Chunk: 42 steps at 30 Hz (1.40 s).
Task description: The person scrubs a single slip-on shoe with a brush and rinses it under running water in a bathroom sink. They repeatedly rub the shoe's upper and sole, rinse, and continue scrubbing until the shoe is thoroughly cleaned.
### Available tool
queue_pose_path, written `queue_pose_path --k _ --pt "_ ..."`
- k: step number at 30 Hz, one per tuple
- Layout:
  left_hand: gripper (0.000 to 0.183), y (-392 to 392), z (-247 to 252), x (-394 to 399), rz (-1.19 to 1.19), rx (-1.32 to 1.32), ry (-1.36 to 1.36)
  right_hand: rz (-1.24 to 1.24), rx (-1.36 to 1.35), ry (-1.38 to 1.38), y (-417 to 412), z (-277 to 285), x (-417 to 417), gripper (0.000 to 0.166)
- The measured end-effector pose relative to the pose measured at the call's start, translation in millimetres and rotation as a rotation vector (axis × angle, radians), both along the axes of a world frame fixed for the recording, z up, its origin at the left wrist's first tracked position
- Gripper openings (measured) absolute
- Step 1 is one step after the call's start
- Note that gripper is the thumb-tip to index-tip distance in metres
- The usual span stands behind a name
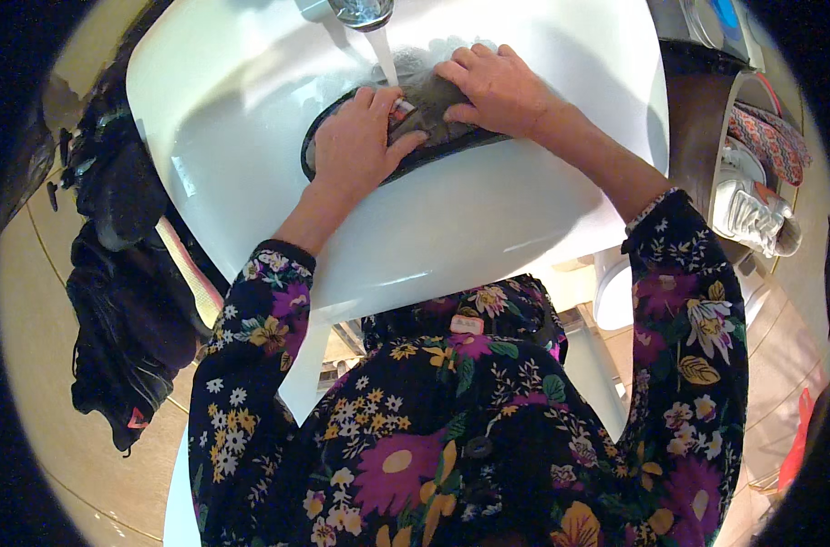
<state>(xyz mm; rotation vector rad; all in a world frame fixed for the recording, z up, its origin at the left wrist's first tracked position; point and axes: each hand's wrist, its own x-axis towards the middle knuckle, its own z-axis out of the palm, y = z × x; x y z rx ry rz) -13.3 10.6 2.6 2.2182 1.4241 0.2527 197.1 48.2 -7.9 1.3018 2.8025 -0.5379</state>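
A wet dark grey item with a black edge (425,119), long and rounded like a shoe insole, lies in the white washbasin (360,239). A small red and white patch (402,108) shows on it. My left hand (360,133) holds its left part, thumb spread toward the middle. Over its right part, my right hand (500,89) grips with bent fingers, which hide that end. Water (383,58) runs from the chrome faucet (363,10) onto the item, close to my left fingertips.
Dark clothing (127,287) hangs left of the basin. On the right, a curved dark shelf (722,137) holds white sneakers (750,212) and a patterned red-and-grey item (767,133). A white rounded object (613,294) stands below the basin at the right. A red item (797,437) is at the lower right.
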Motion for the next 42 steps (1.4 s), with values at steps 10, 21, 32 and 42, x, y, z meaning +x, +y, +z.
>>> queue_pose_path --k 10,21,32,42 --pt "0.044 9.9 -7.3 -3.6 -0.041 0.029 0.052 -0.013 -0.019 0.025 4.2 6.0 -0.8 0.043" --pt "0.052 41.8 -11.5 -15.5 0.106 -0.503 -0.365 0.030 0.150 0.062 -14.7 52.1 -1.5 0.055" --pt "0.063 46.0 -9.9 -24.2 0.128 -0.464 -0.280 0.046 0.230 0.027 -10.0 39.2 -4.9 0.051" --pt "0.050 25.0 25.2 -43.2 0.066 -0.602 -0.566 0.066 0.325 0.095 -11.1 39.2 -4.8 0.050"
